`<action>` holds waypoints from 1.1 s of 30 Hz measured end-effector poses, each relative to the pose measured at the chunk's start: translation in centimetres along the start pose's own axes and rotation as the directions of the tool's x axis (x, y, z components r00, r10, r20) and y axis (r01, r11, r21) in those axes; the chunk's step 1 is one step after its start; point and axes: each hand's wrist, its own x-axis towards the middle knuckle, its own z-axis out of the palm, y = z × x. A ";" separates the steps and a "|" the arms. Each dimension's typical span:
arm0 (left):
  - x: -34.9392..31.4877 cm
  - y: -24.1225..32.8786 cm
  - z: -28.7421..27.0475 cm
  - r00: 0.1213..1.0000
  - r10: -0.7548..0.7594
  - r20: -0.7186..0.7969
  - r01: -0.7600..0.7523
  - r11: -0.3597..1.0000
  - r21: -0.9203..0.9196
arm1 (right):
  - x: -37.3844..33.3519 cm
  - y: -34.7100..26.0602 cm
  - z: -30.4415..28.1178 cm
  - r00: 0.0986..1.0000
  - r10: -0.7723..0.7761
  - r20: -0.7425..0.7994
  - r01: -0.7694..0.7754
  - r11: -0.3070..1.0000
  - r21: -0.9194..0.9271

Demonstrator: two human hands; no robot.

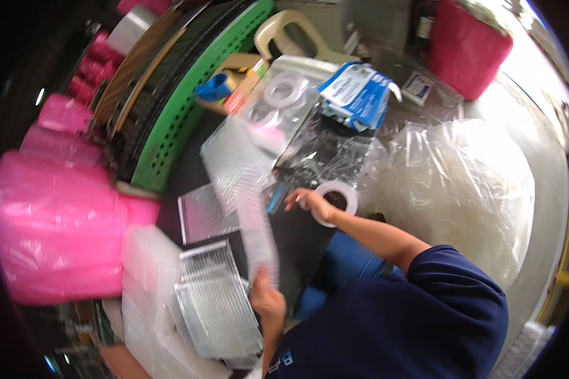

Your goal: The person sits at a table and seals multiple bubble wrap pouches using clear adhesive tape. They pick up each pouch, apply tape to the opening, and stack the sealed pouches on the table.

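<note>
One bubbled strip [256, 234], blurred, is gripped at its near end by the left hand [269, 300] above the dark tabletop [294, 243]; the right hand [306, 203] is held apart, seemingly empty, by a tape roll [352, 201] (whether it is looped round the wrist cannot be told). The strip is apparently being handled, and a steady hold seems called for. Silvery pouches [218, 309] are stacked nearby; pink bundles [57, 234] and a bulging clear bag [468, 196] are seen around.
</note>
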 end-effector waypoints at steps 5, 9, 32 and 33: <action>-10.9 -0.6 1.6 0.897 -0.092 0.432 0.117 0.993 -0.031 | 0.3 0.4 -1.6 0.993 0.118 -0.017 -0.117 0.993 0.030; -7.5 -1.3 0.8 0.799 -0.149 0.582 0.406 0.849 -0.339 | -0.5 -0.9 0.0 0.998 0.064 0.006 -0.061 0.970 -0.235; 4.3 -7.2 13.7 0.523 -0.370 0.768 0.793 -0.118 -0.597 | -3.1 -1.4 0.3 0.910 -0.337 0.241 0.352 0.324 -0.878; 3.6 -7.2 13.6 0.557 -0.357 0.750 0.765 -0.131 -0.630 | -3.2 -1.3 -0.3 0.932 -0.349 0.092 0.193 0.267 -0.944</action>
